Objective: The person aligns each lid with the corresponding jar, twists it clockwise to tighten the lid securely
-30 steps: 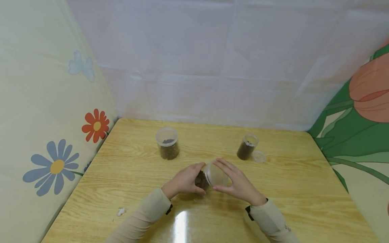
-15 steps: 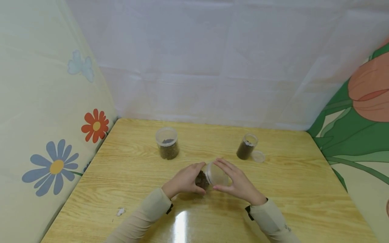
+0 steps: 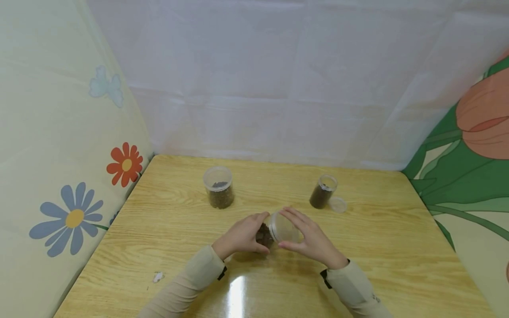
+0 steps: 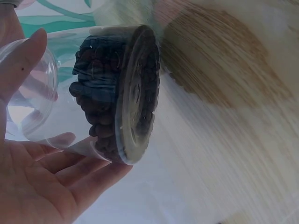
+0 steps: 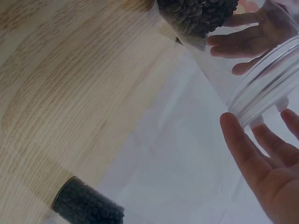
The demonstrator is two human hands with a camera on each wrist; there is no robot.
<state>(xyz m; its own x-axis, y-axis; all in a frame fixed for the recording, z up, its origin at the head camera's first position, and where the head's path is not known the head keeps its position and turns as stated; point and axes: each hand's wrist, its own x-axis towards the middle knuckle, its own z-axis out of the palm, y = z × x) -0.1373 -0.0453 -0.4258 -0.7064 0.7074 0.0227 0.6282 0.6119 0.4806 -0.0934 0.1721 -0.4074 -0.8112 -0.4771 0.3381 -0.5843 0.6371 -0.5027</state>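
Nothing has visibly moved since the earlier frame: one clear jar (image 3: 276, 230) is tilted over the tabletop (image 3: 191, 247), left hand (image 3: 242, 235) gripping its body, right hand (image 3: 313, 239) its rim end. Wide jar (image 3: 220, 194) stands at ten o'clock from it, narrow jar (image 3: 321, 195) at two.

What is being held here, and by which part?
A clear jar with dark contents: the left hand holds it around its side, the right hand around its ridged end. Lid or bare rim: unclear.

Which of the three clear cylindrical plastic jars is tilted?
The clear jar held between the left hand and right hand; the wide jar at back left and narrow jar at back right stand upright, untouched.
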